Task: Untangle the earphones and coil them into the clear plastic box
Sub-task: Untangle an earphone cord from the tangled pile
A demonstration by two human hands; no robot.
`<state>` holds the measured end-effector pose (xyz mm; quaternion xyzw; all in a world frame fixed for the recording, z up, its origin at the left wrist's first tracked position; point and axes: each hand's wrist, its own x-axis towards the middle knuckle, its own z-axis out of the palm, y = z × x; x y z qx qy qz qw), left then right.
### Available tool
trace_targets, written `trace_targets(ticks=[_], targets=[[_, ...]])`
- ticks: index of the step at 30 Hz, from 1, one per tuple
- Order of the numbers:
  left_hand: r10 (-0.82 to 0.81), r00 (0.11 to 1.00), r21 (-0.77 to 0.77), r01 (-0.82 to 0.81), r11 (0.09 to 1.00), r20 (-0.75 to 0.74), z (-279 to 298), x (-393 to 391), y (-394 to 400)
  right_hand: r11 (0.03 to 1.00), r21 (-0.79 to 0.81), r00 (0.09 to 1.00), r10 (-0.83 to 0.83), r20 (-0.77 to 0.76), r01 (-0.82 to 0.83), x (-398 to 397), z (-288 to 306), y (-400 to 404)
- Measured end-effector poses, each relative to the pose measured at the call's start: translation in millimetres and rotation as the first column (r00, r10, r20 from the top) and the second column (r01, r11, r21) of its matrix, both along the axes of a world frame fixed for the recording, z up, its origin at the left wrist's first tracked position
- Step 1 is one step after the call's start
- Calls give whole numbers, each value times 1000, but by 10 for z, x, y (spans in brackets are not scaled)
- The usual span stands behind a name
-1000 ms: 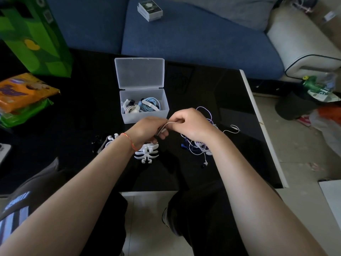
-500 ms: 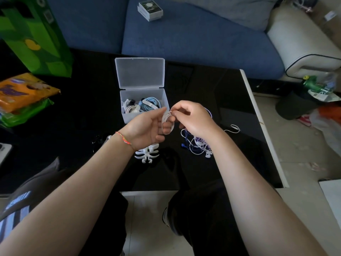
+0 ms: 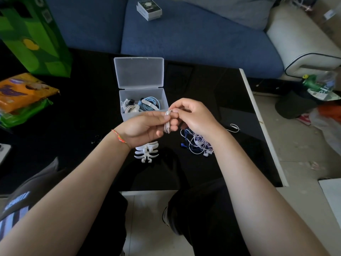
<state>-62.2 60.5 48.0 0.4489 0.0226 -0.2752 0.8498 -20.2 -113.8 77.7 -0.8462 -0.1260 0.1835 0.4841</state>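
White fishbone-shaped winder (image 3: 147,152) laid near bench (image 3: 230,89) front edge, tangled white and blue earphones (image 3: 197,143) beside it toward right edge. Above them, small white cable coil (image 3: 167,122) pinched between left hand (image 3: 143,127) and right hand (image 3: 193,117), fingers curled round it. Clear plastic box (image 3: 144,108) set just beyond hands, mid-bench, lid raised, coiled white and light-blue earphones held inside.

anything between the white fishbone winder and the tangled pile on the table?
Head view: nothing. Only bare black table separates the winder from the tangled pile.
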Motion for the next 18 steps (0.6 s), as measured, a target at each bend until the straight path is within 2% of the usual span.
trace_targets(ticks=[7, 12, 15, 18], targets=[[-100, 995, 164, 94, 982, 25, -21, 23, 28, 1000, 3, 998, 25, 60, -25, 0, 56, -35], [-116, 991, 251, 95, 963, 67, -52, 17, -4, 998, -18, 996, 69, 56, -68, 3, 20, -11], [-78, 994, 259, 57, 964, 72, -70, 27, -18, 997, -2, 996, 72, 58, -72, 17, 18, -21], [-55, 997, 195, 44, 980, 47, -56, 38, -40, 998, 22, 997, 49, 56, -51, 33, 17, -29]])
